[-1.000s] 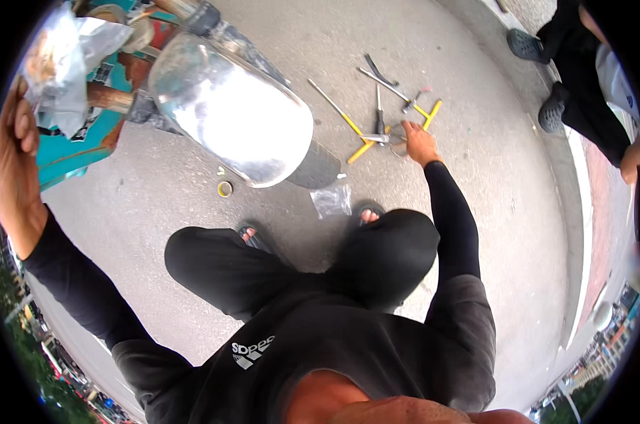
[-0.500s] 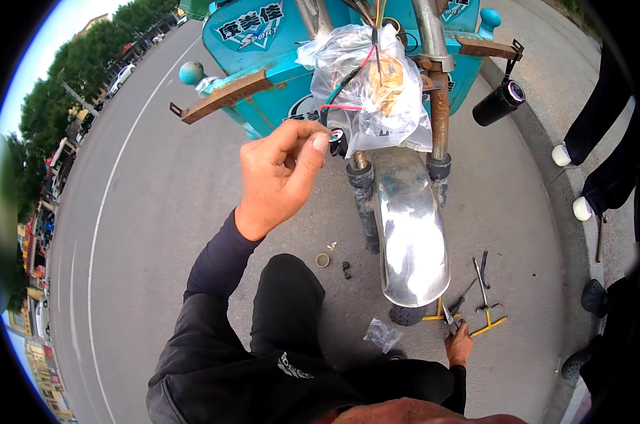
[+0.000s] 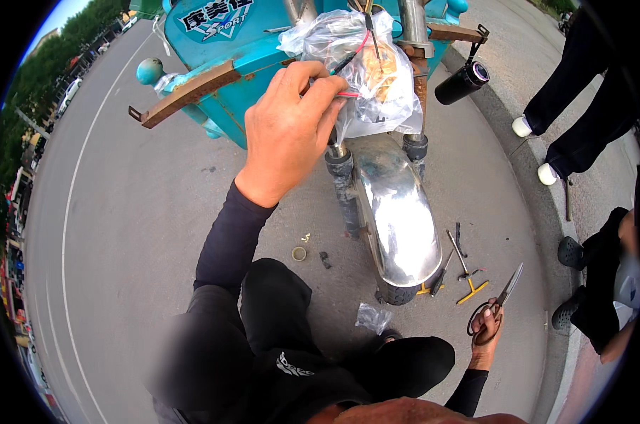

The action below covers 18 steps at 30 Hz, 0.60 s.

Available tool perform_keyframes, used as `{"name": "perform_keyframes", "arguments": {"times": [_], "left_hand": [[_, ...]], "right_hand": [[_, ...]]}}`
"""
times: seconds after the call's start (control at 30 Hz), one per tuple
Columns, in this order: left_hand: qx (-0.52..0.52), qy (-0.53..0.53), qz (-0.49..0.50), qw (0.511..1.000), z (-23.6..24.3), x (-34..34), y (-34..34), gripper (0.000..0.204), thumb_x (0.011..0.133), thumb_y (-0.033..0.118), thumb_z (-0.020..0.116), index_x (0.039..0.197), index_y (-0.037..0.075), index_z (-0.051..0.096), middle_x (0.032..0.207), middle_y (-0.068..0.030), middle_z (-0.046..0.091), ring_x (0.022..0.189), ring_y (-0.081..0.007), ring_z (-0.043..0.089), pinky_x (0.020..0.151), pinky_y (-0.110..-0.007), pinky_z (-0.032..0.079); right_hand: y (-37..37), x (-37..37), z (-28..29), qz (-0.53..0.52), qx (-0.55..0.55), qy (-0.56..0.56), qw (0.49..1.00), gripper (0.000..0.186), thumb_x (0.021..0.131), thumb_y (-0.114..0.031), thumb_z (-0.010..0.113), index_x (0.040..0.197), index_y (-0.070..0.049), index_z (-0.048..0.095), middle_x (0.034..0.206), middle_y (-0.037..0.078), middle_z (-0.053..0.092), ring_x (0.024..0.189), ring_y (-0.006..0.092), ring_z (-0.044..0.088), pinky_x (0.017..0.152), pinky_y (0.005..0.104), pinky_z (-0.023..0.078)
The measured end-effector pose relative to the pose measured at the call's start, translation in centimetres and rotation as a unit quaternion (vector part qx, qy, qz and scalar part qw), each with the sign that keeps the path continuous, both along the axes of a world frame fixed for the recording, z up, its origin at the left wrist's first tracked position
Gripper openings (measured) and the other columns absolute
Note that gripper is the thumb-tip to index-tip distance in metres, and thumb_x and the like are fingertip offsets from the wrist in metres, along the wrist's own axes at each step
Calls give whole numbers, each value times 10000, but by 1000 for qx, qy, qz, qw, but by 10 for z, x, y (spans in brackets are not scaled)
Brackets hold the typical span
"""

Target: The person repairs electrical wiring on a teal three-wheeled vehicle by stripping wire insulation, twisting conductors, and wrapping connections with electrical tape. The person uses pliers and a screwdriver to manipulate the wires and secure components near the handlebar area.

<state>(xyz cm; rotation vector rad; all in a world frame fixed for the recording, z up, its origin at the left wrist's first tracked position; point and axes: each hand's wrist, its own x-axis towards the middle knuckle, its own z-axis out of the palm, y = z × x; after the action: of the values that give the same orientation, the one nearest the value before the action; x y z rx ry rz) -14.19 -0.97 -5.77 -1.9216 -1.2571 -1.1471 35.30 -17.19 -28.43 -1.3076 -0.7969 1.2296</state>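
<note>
My left hand is closed in a pinch on a red wire in front of a teal three-wheeled vehicle. The wire comes from a bundle that hangs over a clear plastic bag, with something yellowish inside. That bag sits between the front fork tubes, above the shiny metal mudguard. Low on the right, my right hand grips dark-handled scissors off the ground, blades pointing up and away. My left fingers hide part of the wire.
On the pavement beside the front wheel lie a screwdriver and a yellow T-handled wrench. A tape roll and a small clear packet are nearer me. A black bottle hangs at right. Two people are by the curb.
My right hand has come away from the tools on the ground, moving right with the scissors. The left hand has shifted onto the red wire. The whole view has moved a little.
</note>
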Motion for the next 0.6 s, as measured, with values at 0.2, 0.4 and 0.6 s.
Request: {"name": "perform_keyframes", "arguments": {"times": [0.2, 0.4, 0.6], "left_hand": [[-94, -86, -105, 986, 13, -36, -18, 150, 797, 55, 786, 933, 64, 722, 907, -26, 661, 798, -153, 653, 639, -277, 514], [-270, -403, -290, 825, 19, -61, -26, 142, 898, 83, 749, 1019, 11, 769, 873, -10, 678, 704, -50, 606, 562, -199, 478], [-285, -405, -308, 812, 31, -30, -34, 187, 929, 131, 725, 1045, -11, 762, 889, -39, 688, 707, -62, 608, 556, -190, 458]], "right_hand": [[46, -97, 114, 76, 204, -13, 976, 758, 772, -347, 711, 1386, 42, 496, 820, 39, 500, 663, 145, 547, 557, 256, 440], [50, -198, 202, 126, 223, -87, 963, 752, 812, -349, 679, 1406, 66, 482, 810, 41, 517, 679, 131, 578, 623, 265, 473], [87, -271, 240, 126, 341, -446, 818, 536, 823, -19, 655, 1345, 40, 546, 836, 121, 570, 699, 249, 583, 678, 360, 480]]}}
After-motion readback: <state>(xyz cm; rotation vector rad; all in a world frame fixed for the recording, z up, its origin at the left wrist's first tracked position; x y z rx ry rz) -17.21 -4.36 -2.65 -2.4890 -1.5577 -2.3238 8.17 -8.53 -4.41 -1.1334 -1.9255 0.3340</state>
